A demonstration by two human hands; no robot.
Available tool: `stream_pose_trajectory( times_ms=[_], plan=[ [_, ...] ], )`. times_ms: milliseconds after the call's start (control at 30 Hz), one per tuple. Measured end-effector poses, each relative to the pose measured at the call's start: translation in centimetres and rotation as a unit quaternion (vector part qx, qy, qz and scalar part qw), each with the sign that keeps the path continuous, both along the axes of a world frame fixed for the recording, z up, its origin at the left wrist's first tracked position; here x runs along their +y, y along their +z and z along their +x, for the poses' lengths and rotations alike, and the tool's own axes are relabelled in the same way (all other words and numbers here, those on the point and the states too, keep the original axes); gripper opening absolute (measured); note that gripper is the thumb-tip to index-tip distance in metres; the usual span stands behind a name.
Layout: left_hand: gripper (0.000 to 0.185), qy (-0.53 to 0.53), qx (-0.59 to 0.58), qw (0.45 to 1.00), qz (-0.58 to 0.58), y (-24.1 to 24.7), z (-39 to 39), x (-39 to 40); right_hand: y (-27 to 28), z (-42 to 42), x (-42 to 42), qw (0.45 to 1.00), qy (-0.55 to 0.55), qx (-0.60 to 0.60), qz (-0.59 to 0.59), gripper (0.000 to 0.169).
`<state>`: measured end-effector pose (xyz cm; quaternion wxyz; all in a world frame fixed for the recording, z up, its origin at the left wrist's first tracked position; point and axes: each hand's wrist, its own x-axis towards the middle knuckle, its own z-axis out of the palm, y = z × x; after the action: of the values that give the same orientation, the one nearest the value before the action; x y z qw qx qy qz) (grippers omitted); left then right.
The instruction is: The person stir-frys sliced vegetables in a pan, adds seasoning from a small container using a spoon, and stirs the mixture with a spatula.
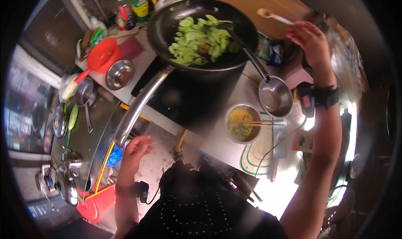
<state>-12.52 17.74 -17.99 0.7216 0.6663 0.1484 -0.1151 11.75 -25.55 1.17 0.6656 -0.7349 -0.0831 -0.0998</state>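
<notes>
My right hand (306, 36) holds a small spoon (267, 13) by its white handle, right of the wok; the bowl of the spoon looks brownish. The dark wok (157, 47) holds sliced green vegetables (201, 39). A spatula (251, 53) rests in it, its handle reaching over an empty metal bowl (275, 97). My left hand (138, 146) is empty with fingers apart, just beside the end of the wok's steel handle (141, 104). Below the metal bowl, chopsticks (263, 123) lie across a bowl of yellow liquid with green bits (240, 135).
A red plastic ladle (103, 55), a steel bowl (119, 74) and several bottles (139, 5) stand to the left. A knife (278, 148) lies on a cutting board (251, 160) at the right. A small saucepan (84, 93) and a cucumber (73, 116) are at the far left.
</notes>
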Motion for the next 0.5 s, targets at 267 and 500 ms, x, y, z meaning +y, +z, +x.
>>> stream_pose_trajectory(
  times_ms=[267, 500],
  plan=[
    [0.026, 0.058, 0.046, 0.994, 0.081, -0.5, -0.5, -1.4, -15.6, -9.2, -25.1, 0.962, -0.175, 0.064, -0.202, 0.022],
    [0.024, 0.041, 0.066, 0.994, 0.083, 0.9, 0.0, -4.7, -28.5, -8.6, -27.2, 0.910, -0.374, 0.141, 0.111, 0.029]
  ],
)
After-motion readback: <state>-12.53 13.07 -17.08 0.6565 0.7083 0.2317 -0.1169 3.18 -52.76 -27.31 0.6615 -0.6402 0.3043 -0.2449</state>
